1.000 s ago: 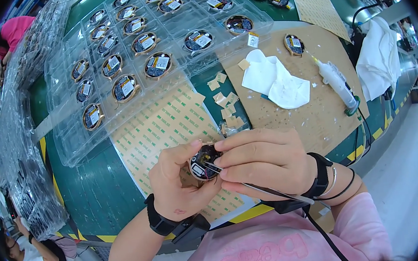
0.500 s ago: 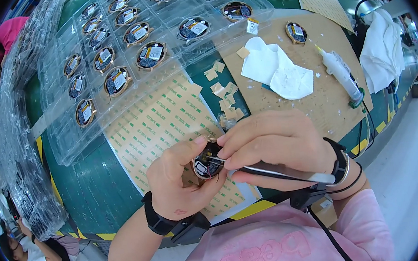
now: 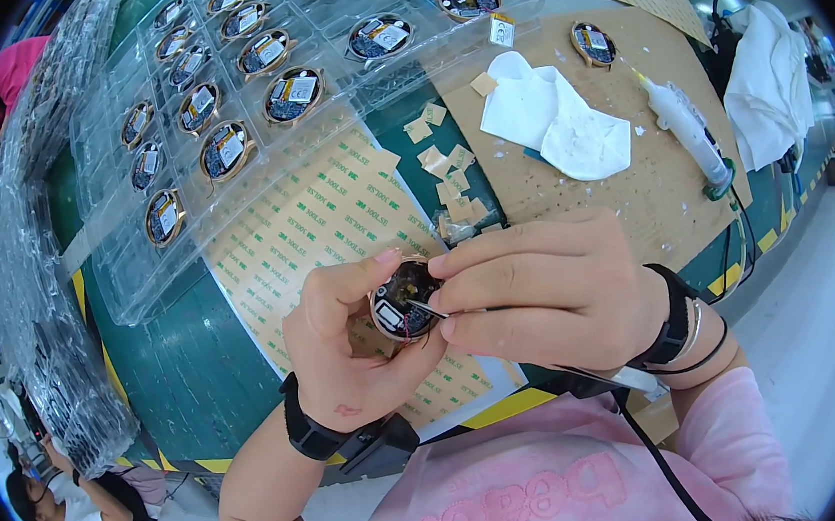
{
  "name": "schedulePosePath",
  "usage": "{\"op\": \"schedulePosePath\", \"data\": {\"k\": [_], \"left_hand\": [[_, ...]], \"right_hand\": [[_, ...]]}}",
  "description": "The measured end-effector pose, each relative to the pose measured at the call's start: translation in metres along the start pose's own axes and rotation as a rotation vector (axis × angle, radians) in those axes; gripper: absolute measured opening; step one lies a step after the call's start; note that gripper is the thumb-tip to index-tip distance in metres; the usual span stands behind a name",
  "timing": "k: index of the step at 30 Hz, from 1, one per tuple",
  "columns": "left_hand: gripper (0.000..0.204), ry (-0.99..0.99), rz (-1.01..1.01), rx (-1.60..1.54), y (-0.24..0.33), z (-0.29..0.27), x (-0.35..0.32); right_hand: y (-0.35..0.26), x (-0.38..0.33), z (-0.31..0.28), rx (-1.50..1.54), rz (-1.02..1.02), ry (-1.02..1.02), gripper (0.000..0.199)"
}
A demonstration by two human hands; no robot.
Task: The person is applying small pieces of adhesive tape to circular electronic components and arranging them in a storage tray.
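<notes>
Between the thumb and fingers of my left hand (image 3: 344, 333) is a round watch case (image 3: 405, 300) with its electronics exposed, tilted toward me. My right hand (image 3: 556, 292) pinches metal tweezers (image 3: 429, 309), whose tips reach into the case near its middle. Most of the tweezers' length is hidden by my right hand. Under both hands lies a tan adhesive sheet (image 3: 314, 225) with green print on white backing. Small tan adhesive squares (image 3: 451, 189) are scattered just beyond my fingers.
A clear plastic tray (image 3: 128, 278) with several watch cases stands at the back left. On a brown board (image 3: 576, 235) to the right are white cloth pieces (image 3: 582, 139), another watch case (image 3: 594, 45) and a glue gun (image 3: 683, 126). Bubble wrap (image 3: 39, 297) lines the left edge.
The watch case and my left hand have shifted slightly left. The case shows more of its inside, and my right hand has turned so that it hides more of the tweezers.
</notes>
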State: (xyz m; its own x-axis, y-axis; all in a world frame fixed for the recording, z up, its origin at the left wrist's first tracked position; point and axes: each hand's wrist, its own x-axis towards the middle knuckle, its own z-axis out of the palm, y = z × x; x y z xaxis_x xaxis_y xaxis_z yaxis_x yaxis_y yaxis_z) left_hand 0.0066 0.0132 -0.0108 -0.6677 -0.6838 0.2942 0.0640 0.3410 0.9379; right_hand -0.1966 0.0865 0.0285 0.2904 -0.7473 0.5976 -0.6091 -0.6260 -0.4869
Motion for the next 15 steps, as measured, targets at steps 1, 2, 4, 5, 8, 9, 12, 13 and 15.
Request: {"op": "schedulePosePath", "data": {"k": [1,2,4,5,8,9,12,13,15], "left_hand": [[0.057,0.000,-0.001,0.000,0.000,0.000,0.000],[0.057,-0.007,-0.005,-0.027,0.002,0.000,0.002],[0.058,-0.023,-0.013,-0.080,0.004,0.000,0.003],[0.058,-0.022,-0.013,-0.080,0.004,0.000,0.003],[0.059,-0.029,-0.034,-0.138,0.004,0.000,0.001],[0.059,-0.028,-0.034,-0.138,0.004,0.000,0.001],[0.061,-0.025,-0.060,-0.217,0.005,-0.001,0.003],[0.061,-0.024,-0.060,-0.217,0.004,-0.001,0.002],[0.061,0.005,-0.025,-0.169,0.001,0.002,0.001]], "right_hand": [[-0.001,0.000,0.001,-0.021,-0.013,0.008,0.013],[-0.001,-0.001,0.002,-0.043,-0.025,0.016,0.014],[-0.002,-0.001,0.004,-0.066,-0.036,0.024,0.016],[-0.002,-0.001,0.005,-0.085,-0.050,0.037,0.016],[-0.003,-0.001,0.007,-0.122,-0.076,0.063,0.016],[-0.003,0.000,0.006,-0.104,-0.065,0.067,0.016],[-0.003,0.000,0.003,-0.068,-0.042,0.074,0.015],[-0.003,0.001,0.001,0.023,0.026,0.068,0.015],[-0.004,0.001,-0.004,0.204,0.163,0.056,0.015]]}}
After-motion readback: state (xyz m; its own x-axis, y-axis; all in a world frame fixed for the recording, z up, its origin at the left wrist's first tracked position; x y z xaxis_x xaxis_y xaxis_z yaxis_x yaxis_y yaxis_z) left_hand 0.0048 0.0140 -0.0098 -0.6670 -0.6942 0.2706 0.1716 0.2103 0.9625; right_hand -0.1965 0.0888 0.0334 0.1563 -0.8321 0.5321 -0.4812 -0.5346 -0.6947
